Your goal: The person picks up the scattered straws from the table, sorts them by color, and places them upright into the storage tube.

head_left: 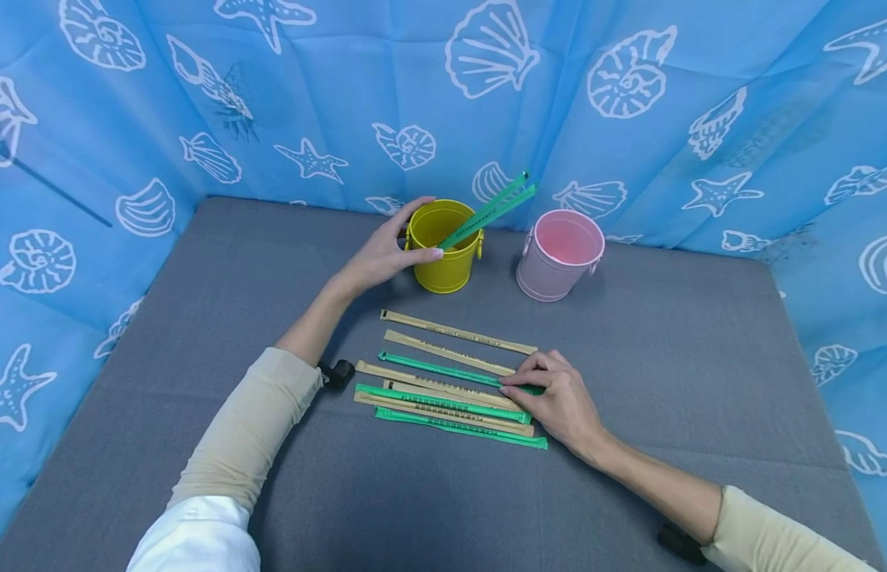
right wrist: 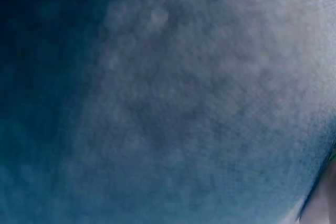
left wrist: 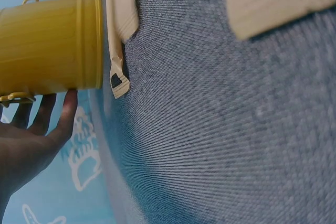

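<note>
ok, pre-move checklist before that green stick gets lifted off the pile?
1. Left hand steadies the yellow bucket: ok, fingers curled round its side.
2. Right hand has a grip on a green stick: cannot tell; fingertips sit on its right end, a pinch isn't visible.
3. Yellow bucket upright with room: ok, two green sticks lean out of it.
4. Pink bucket upright and out of the way: ok, stands apart to the right, looks empty.
5. Neighbouring tan sticks free of the green one: not ok, the pile overlaps near the right hand.
6. Right wrist view usable: not ok, only blurred mat.
</note>
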### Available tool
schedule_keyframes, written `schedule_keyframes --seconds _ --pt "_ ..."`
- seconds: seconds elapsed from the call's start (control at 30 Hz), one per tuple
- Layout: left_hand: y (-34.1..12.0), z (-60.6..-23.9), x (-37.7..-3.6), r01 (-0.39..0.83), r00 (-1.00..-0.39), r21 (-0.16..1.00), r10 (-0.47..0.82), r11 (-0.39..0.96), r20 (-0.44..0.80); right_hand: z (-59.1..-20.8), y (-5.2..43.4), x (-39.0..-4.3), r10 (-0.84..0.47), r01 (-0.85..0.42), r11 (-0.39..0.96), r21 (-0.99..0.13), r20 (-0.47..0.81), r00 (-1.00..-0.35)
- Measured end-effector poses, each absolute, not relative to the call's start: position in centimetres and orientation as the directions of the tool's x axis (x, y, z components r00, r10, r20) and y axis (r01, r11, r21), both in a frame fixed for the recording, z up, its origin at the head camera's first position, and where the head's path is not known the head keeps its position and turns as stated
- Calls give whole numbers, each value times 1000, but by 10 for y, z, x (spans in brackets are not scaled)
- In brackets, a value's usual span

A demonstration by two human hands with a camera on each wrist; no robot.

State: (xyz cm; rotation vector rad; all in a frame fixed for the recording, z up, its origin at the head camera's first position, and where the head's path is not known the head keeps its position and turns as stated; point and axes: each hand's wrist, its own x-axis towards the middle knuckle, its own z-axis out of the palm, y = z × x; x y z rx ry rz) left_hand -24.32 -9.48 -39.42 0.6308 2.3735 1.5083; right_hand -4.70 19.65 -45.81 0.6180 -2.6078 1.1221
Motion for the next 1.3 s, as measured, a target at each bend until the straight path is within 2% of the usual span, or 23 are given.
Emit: schedule_keyframes --seconds 0.17,0.6,0.83,1.07,1.3 --pt "-95 -394 -243 222 -870 904 492 365 15 -455 196 -49 -248 -453 575 -681 383 -890" --pt "-96 -397 -246 222 -866 907 500 357 15 -425 202 -56 -163 -313 435 -844 268 -950" --pt "-96 -395 -246 221 -859 916 511 334 21 -381 199 -61 -99 -281 396 -874 263 -960" --pt "-95 -394 -245 236 -862 906 507 350 29 -357 208 -73 -59 -334 423 -842 343 -938" --pt "-94 -394 -244 238 -866 903 499 358 31 -341 219 -89 -11 -303 392 -869 325 -946"
